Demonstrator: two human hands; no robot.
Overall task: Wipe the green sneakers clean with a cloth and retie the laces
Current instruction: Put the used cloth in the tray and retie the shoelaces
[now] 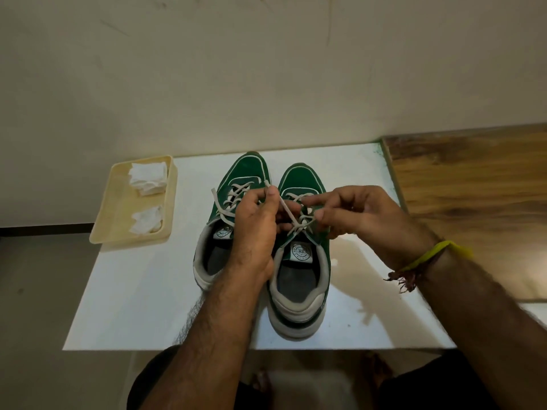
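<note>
- Pair of green canvas sneakers with cream soles and grey heel collars (299,279) stands side by side, toes pointing away from the person, on a white glossy tabletop (142,291). The right-hand shoe sits a little nearer the person than the other.
- Left hand (254,229) reaches over the gap between the shoes; thumb and forefinger are pinched on one end of the right shoe's flat beige lace (285,209), drawn up and to the left.
- Right hand (364,214) holds the other end; fingertips are closed on it just above the eyelets. The two ends cross low over the tongue.
- Step in hand, as I judge it: first crossing of the knot on the right shoe. Left shoe's lace (220,207) lies loose, not tied.
- Handling: the lace looks thin, soft and limp, with no stiffness to hold a loop by itself; best gripped close to the crossing, keeping tension so the knot does not slacken. The flat weave should bite well.
- The shoe seems light enough to skid on the glossy top if the pull goes sideways; pull upward, or steady the heel.
- Cream shallow plastic tray (118,220) sits well left of the shoes, holding two crumpled white cloth wads (148,176).
- Yellow band and dark thread (429,257) on the right wrist.
</note>
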